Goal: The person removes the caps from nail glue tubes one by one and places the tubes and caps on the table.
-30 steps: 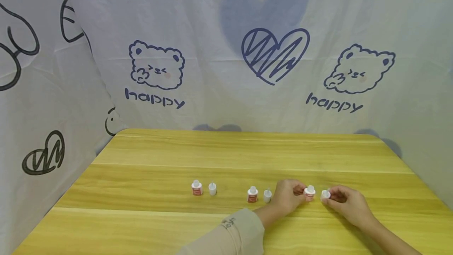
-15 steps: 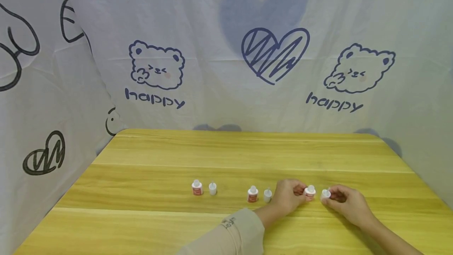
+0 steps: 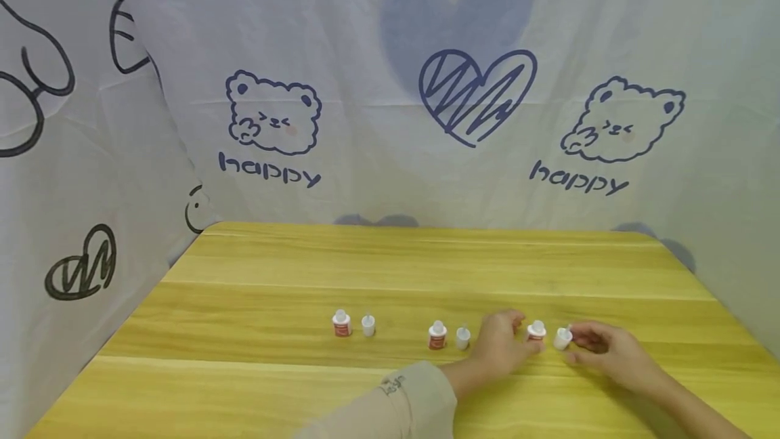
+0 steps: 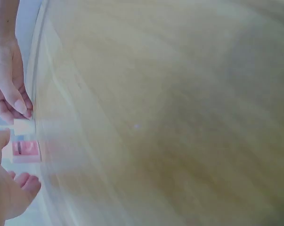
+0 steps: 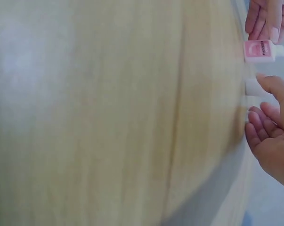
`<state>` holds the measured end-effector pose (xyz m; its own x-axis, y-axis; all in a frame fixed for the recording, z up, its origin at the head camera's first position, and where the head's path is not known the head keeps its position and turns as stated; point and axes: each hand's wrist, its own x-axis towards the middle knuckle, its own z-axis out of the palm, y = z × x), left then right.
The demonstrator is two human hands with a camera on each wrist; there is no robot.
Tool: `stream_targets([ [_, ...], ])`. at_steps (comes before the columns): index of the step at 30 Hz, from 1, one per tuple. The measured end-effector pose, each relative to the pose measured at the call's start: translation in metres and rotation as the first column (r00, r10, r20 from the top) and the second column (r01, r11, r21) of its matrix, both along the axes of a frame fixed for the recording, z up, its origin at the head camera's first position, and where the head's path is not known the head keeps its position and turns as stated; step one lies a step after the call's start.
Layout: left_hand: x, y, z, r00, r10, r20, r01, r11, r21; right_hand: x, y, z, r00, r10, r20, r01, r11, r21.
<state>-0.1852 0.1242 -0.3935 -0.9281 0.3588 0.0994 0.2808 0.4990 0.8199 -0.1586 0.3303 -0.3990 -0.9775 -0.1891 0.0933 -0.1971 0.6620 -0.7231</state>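
Observation:
In the head view my left hand [image 3: 500, 344] stands around a small white bottle with a red label [image 3: 536, 332], thumb and fingers spread apart from each other. Its fingers look loosened from the bottle; the thumb is in front of it. My right hand [image 3: 615, 351] is beside an upturned white cap [image 3: 563, 339] with a thin pin pointing up. The thumb and fingers there are parted, and the cap stands on the table just left of them. In the right wrist view the right hand [image 5: 273, 127] has relaxed fingers near the cap [image 5: 255, 87].
Two similar bottles, a left one [image 3: 342, 324] and a middle one [image 3: 437, 335], stand upright on the wooden table [image 3: 274, 385]. Each has an upturned cap to its right: a left cap [image 3: 368, 325] and a middle cap [image 3: 463, 338]. A printed white cloth [image 3: 365, 154] hangs behind the table.
Both hands have let go: the left fingers have spread away from the bottle, and the right hand has moved slightly right, off the cap. Bottle and cap stay standing. The head view has shifted slightly.

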Motion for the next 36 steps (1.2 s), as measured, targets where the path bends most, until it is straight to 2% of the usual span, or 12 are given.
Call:
stream_targets([
  [5,0.007,-0.002,0.008,0.999,-0.026,-0.028,0.023,0.995,-0.096,-0.001,0.008,0.006,0.998,0.069,-0.015,-0.068,0.997,0.048],
  [8,0.012,-0.010,0.018,0.990,-0.107,-0.089,0.094,0.985,-0.144,-0.001,0.011,0.009,0.996,0.092,0.008,-0.092,0.992,0.084],
  [12,0.022,-0.030,0.045,0.945,-0.275,-0.179,0.230,0.944,-0.238,0.000,0.015,0.018,0.992,0.098,0.077,-0.109,0.982,0.157],
  [15,0.026,-0.045,0.066,0.921,-0.333,-0.201,0.272,0.921,-0.279,-0.001,0.017,0.028,0.993,0.103,0.054,-0.112,0.970,0.217],
  [19,0.024,-0.063,0.086,0.908,-0.336,-0.250,0.261,0.921,-0.290,-0.003,0.018,0.044,0.997,0.074,0.006,-0.073,0.962,0.264],
  [22,0.018,-0.076,0.096,0.892,-0.347,-0.290,0.252,0.913,-0.321,-0.004,0.020,0.054,0.998,0.055,-0.026,-0.046,0.960,0.277],
  [25,0.011,-0.090,0.102,0.889,-0.346,-0.301,0.245,0.913,-0.326,-0.003,0.020,0.062,0.995,0.043,-0.092,-0.017,0.964,0.266],
  [28,0.006,-0.106,0.104,0.899,-0.315,-0.303,0.228,0.930,-0.289,-0.003,0.019,0.067,0.983,0.025,-0.183,0.023,0.967,0.252],
  [31,0.002,-0.123,0.104,0.904,-0.269,-0.331,0.183,0.945,-0.270,-0.004,0.017,0.070,0.965,0.000,-0.263,0.069,0.964,0.255],
  [36,-0.001,-0.150,0.101,0.907,-0.189,-0.377,0.100,0.965,-0.243,-0.003,0.011,0.074,0.945,-0.037,-0.325,0.132,0.952,0.277],
])
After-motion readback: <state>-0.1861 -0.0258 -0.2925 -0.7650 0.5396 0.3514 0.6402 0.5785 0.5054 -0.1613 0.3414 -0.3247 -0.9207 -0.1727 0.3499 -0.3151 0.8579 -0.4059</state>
